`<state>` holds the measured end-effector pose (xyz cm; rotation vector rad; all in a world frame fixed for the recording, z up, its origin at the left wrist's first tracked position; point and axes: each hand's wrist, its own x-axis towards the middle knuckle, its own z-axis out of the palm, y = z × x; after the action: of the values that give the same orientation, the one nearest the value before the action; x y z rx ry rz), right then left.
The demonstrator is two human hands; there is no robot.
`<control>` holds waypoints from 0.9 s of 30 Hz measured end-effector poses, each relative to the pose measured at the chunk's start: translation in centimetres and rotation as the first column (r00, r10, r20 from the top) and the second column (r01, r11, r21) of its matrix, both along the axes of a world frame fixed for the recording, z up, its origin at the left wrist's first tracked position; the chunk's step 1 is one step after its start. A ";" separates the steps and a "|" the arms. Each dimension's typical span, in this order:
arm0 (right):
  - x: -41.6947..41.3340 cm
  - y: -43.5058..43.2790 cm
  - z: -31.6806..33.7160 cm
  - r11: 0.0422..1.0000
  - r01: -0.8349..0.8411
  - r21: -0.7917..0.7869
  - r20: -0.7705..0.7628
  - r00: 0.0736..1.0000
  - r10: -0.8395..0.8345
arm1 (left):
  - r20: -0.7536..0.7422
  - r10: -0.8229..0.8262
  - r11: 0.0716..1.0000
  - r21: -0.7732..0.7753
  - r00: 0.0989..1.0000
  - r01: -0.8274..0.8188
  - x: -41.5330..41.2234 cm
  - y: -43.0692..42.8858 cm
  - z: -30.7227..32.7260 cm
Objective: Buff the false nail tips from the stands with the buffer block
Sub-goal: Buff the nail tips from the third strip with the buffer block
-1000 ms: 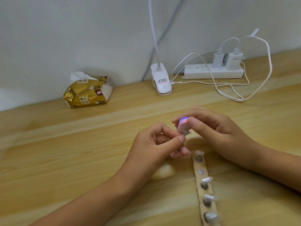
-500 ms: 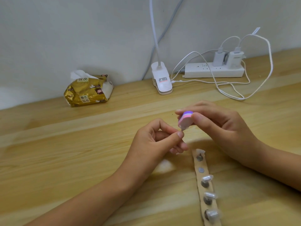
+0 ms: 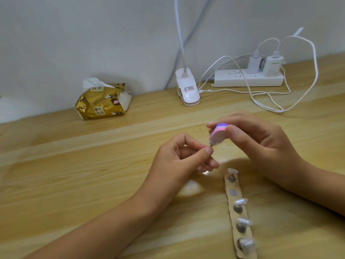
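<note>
My right hand (image 3: 259,143) grips a small pink and purple buffer block (image 3: 218,135) between thumb and fingers, above the table. My left hand (image 3: 182,161) pinches a small nail tip stand between thumb and forefinger; only its top (image 3: 211,144) shows, touching the block's lower end. Below the hands lies a tan strip (image 3: 235,199) with several stands that carry clear nail tips (image 3: 240,202). One round spot (image 3: 233,192) on the strip has no stand on it.
A gold tissue pack (image 3: 103,101) lies at the back left. A white clip lamp base (image 3: 188,90) and a power strip (image 3: 248,77) with chargers and looping white cables (image 3: 270,107) sit along the wall on the wooden table (image 3: 74,174).
Both hands have lifted slightly and drifted a little to the right. The buffer block has tilted more upright against the piece that my left hand pinches.
</note>
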<state>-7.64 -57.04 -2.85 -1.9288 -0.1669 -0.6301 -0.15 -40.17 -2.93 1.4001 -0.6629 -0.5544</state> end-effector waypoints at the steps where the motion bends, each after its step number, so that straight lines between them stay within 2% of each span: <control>1: 0.0 0.0 0.0 1.000 -0.001 0.000 -0.012 1.000 0.001 | 0.002 0.000 1.000 0.000 1.000 0.000 0.0 0.0 0.0; 3: 0.0 0.1 0.1 0.999 -0.010 0.033 -0.054 0.998 0.012 | 0.001 0.006 1.000 -0.004 1.000 -0.006 0.0 0.0 0.0; 11: 0.0 -0.1 0.0 1.000 0.018 0.008 -0.027 0.999 -0.018 | -0.005 0.003 1.000 -0.012 1.000 -0.003 0.0 0.0 -0.1; 14: 0.0 0.0 0.0 0.999 -0.004 0.041 -0.069 0.998 0.007 | -0.017 0.010 1.000 -0.021 1.000 -0.010 0.1 0.0 -0.1; 27: 0.1 -0.4 -0.4 1.000 0.029 -0.011 -0.024 0.999 -0.029 | -0.038 0.027 0.999 -0.031 0.999 -0.028 0.1 0.1 -0.1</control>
<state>-7.49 -57.40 -3.30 -1.9509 -0.1279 -0.6260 -0.02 -40.10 -3.02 1.3645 -0.6192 -0.5450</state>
